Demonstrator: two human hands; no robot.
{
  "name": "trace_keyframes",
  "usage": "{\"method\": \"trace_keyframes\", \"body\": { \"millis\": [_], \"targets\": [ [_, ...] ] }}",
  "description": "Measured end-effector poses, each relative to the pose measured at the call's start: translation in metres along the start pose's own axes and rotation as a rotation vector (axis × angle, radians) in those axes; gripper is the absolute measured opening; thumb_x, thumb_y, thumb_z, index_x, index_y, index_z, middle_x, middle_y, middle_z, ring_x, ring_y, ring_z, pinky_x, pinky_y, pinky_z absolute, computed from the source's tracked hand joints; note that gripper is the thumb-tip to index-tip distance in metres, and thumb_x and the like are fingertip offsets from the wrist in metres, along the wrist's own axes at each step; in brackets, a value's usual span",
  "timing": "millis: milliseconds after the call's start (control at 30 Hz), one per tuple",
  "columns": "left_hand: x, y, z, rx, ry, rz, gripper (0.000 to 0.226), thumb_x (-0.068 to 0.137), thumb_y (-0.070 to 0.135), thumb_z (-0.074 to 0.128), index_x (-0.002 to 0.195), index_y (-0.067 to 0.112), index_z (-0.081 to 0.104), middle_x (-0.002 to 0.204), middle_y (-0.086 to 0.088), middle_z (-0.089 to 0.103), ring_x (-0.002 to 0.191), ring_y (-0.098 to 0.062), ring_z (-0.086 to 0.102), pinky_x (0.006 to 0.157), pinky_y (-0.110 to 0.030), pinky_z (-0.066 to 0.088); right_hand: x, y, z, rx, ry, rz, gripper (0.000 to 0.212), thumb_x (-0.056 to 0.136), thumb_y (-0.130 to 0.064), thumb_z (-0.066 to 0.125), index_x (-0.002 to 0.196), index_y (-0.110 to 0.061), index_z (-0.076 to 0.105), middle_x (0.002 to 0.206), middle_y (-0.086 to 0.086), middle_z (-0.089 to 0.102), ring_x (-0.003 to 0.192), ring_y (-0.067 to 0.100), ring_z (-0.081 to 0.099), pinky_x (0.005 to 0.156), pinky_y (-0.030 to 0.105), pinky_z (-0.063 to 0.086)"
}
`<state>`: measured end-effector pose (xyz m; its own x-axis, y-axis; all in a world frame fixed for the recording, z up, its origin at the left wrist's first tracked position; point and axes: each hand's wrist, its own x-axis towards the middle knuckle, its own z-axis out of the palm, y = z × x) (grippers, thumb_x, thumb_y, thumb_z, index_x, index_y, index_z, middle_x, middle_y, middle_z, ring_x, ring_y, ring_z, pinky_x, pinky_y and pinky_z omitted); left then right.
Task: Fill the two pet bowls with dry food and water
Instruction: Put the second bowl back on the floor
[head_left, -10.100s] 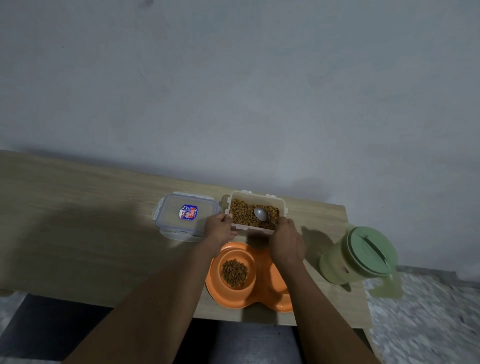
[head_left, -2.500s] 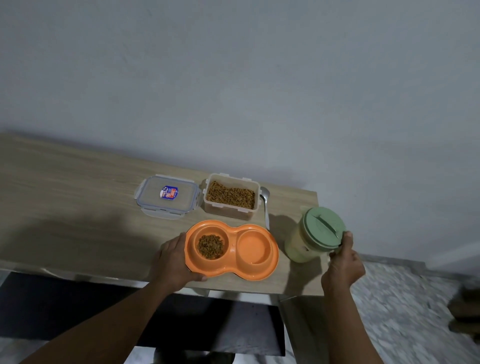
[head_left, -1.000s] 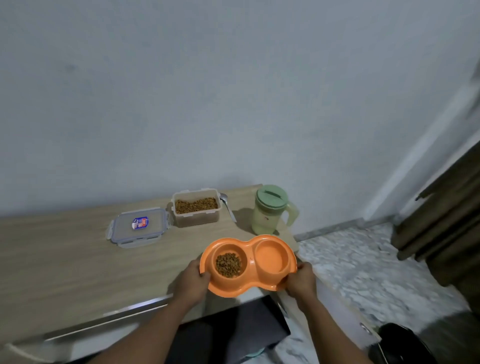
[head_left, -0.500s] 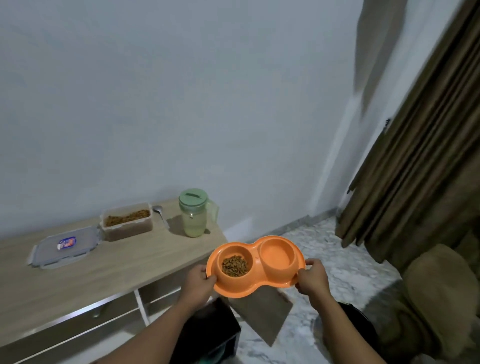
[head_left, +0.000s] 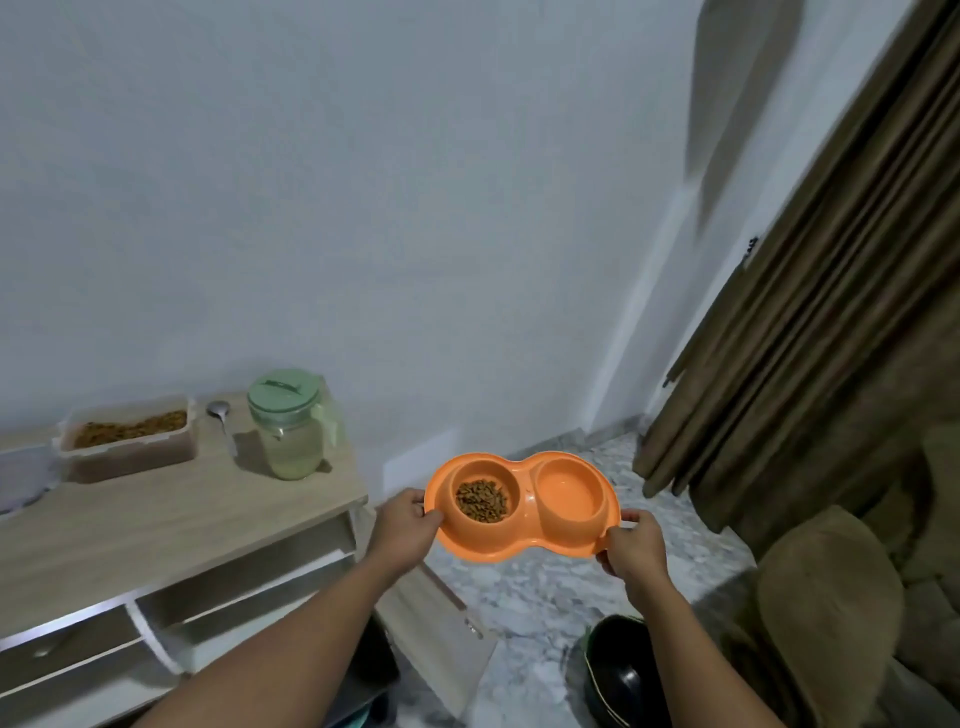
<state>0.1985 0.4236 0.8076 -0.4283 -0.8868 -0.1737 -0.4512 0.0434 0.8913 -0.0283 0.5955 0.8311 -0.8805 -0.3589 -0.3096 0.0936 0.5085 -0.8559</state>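
Observation:
I hold an orange double pet bowl (head_left: 530, 540) in the air, off the right end of the wooden table (head_left: 156, 525). My left hand (head_left: 402, 530) grips its left rim and my right hand (head_left: 634, 545) grips its right rim. Brown dry food (head_left: 481, 500) fills the left well; the right well (head_left: 569, 493) looks wet and shiny. On the table stand a green-lidded water pitcher (head_left: 291, 423), an open container of dry food (head_left: 127, 436) and a spoon (head_left: 221, 415).
The container's clear lid (head_left: 21, 478) lies at the table's left edge. Brown curtains (head_left: 810, 332) hang at the right, with a brown cushioned seat (head_left: 831, 613) below them. A dark round object (head_left: 618, 670) sits on the marble floor (head_left: 519, 597) under my right arm.
Since a second ago both hands have carried the bowl off the table and to the right, over the floor. My view has turned right toward the curtains.

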Motion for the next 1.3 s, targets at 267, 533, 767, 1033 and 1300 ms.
{"method": "trace_keyframes", "body": {
  "millis": [267,533,767,1033,1300],
  "targets": [
    [0.094,0.032,0.063,-0.02,0.086,-0.086,0.013,0.088,0.019,0.064,0.1,0.016,0.065,0.084,-0.003,0.067,0.08,-0.022,0.063,0.064,-0.031,0.045,0.135,-0.035,0.013,-0.007,-0.032,-0.093,0.026,0.091,0.002,0.047,0.114,-0.011,0.05,0.084,0.024,0.066,0.058,0.028,0.056,0.052,0.036,0.045],
    [0.162,0.05,0.106,-0.067,0.121,-0.195,0.021,0.09,0.01,0.056,0.108,0.015,0.067,0.073,-0.002,0.066,0.067,-0.021,0.063,0.059,-0.029,0.047,0.244,-0.065,0.038,-0.086,-0.122,-0.126,0.025,0.091,-0.001,0.049,0.112,-0.014,0.052,0.079,0.015,0.066,0.062,0.028,0.064,0.061,0.044,0.054],
    [0.217,0.055,0.128,-0.204,0.164,-0.29,0.032,0.085,-0.003,0.048,0.105,0.01,0.068,0.064,-0.009,0.067,0.049,-0.023,0.06,0.046,-0.03,0.052,0.31,-0.072,0.074,-0.12,-0.192,-0.099,0.026,0.092,-0.001,0.048,0.113,-0.016,0.049,0.081,0.012,0.065,0.066,0.029,0.065,0.067,0.05,0.056],
    [0.322,-0.004,0.181,-0.066,0.224,-0.366,0.012,0.071,0.017,0.059,0.077,0.017,0.07,0.066,-0.002,0.071,0.063,-0.024,0.069,0.057,-0.042,0.057,0.428,-0.046,0.153,-0.169,-0.335,-0.087,0.023,0.095,-0.001,0.048,0.114,-0.014,0.046,0.09,0.008,0.057,0.065,0.026,0.062,0.068,0.048,0.054],
    [0.432,-0.114,0.259,-0.128,0.324,-0.642,0.018,0.086,0.006,0.063,0.085,0.023,0.061,0.078,0.001,0.069,0.069,-0.021,0.068,0.064,-0.041,0.057,0.564,0.042,0.261,-0.265,-0.407,-0.067,0.026,0.095,-0.005,0.054,0.109,-0.027,0.047,0.097,0.007,0.061,0.07,0.029,0.068,0.063,0.046,0.057]
  ]
}}
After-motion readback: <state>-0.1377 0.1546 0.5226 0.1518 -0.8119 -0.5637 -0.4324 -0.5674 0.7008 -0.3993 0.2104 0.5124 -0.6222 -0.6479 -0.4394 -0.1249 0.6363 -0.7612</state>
